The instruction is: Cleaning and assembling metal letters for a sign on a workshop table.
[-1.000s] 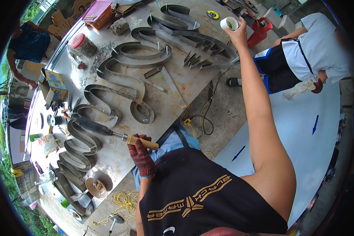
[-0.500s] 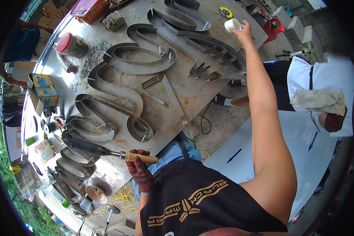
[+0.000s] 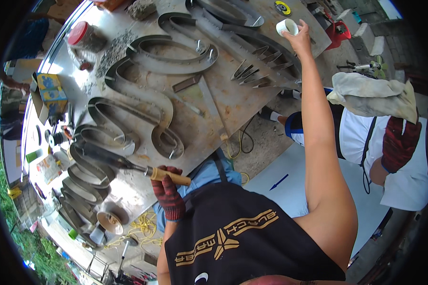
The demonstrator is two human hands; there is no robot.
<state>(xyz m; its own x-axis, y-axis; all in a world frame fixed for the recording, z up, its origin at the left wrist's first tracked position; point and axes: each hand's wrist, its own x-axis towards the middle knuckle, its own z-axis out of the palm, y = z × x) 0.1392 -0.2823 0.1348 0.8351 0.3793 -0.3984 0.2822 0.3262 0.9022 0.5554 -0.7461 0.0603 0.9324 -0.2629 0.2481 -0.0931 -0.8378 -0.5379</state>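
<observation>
My left hand (image 3: pixel 169 194), in a dark red and black knit glove, is closed around the wooden handle of a chisel (image 3: pixel 111 157). Its broad dark blade points left over the curved metal letter frames (image 3: pixel 161 104) on the table. My bare right hand (image 3: pixel 299 42) is stretched out to the far right, above the table's edge. Between its fingers is a small white cup (image 3: pixel 281 27), tilted so that its opening shows. Close to that hand lies a yellow and black disc (image 3: pixel 282 7). A steel square (image 3: pixel 211 107) rests on the bare tabletop (image 3: pixel 195 137).
A co-worker in white (image 3: pixel 361 130) stands at the right, a red-gloved hand (image 3: pixel 400 142) near a grey cloth (image 3: pixel 375 95). A red-lidded jar (image 3: pixel 86 37) and a yellow-blue box (image 3: pixel 51 92) stand on the left. Yellow cord (image 3: pixel 140 228) lies below the table.
My view has shifted, so the table sits higher in it. The co-worker at the right has moved closer, and the red glove shows more fully. Both my hands keep their holds.
</observation>
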